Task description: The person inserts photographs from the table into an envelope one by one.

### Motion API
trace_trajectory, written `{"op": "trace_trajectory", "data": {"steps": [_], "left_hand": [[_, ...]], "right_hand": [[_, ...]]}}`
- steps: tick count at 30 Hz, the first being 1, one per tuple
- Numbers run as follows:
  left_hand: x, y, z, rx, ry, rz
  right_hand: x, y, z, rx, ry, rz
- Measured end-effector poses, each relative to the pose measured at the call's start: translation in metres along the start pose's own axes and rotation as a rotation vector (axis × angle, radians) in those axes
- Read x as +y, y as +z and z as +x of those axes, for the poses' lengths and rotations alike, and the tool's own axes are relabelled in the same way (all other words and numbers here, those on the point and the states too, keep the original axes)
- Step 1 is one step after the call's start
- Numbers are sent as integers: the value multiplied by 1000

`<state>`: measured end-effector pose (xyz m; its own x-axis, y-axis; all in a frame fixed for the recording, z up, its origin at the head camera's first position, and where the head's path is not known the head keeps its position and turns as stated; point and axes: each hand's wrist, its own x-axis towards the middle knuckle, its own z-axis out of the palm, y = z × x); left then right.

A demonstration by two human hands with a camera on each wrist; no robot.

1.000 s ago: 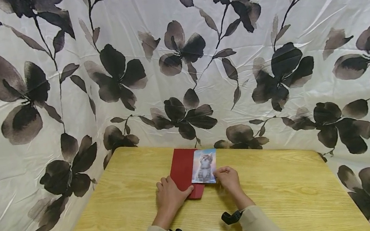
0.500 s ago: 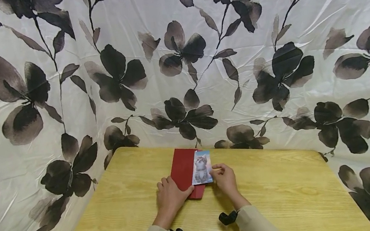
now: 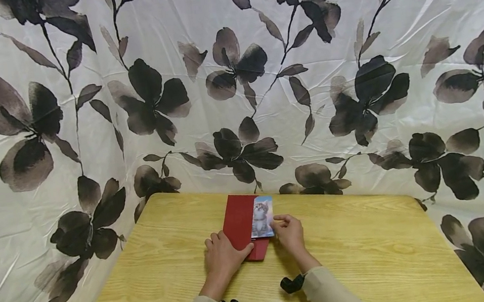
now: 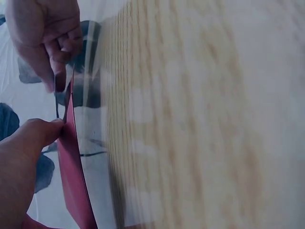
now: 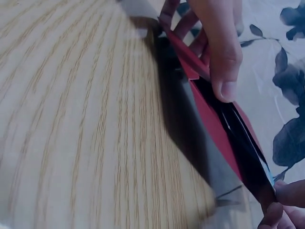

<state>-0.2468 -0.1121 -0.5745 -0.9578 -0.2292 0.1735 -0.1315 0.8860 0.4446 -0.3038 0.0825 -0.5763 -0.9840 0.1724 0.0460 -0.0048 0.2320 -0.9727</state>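
A red envelope (image 3: pixel 238 218) is held up over the table by my left hand (image 3: pixel 225 258), its thumb on the lower front and its fingers along the left side. From the envelope's right side sticks out a card with a kitten picture (image 3: pixel 260 217). My right hand (image 3: pixel 290 234) pinches the card's right edge. In the right wrist view the card's dark side (image 5: pixel 238 138) runs between the envelope's red layers (image 5: pixel 214 125), the left thumb (image 5: pixel 226 71) lying over the opening. The left wrist view shows the envelope (image 4: pixel 74 167) nearly edge-on under the left thumb (image 4: pixel 40 132).
The wooden table (image 3: pixel 374 251) spreads around both hands, its far edge just beyond the envelope. A white curtain (image 3: pixel 312 126) with dark flowers hangs behind and to the sides. Black wrist devices (image 3: pixel 292 284) sit at both cuffs.
My right hand has moved left with the kitten card, and less of the card shows outside the envelope. The left hand and the envelope have stayed nearly in place.
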Motion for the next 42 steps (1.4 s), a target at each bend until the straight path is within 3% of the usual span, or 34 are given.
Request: {"op": "trace_trajectory", "data": {"steps": [24,42], "left_hand": [[1,-1,2,-2,4,-14],[3,-1,-1,9,6,-11]], "right_hand": [[-10,16,-2,-32,-9,-45],[-14,30,-5,-40,-21,-185]]}}
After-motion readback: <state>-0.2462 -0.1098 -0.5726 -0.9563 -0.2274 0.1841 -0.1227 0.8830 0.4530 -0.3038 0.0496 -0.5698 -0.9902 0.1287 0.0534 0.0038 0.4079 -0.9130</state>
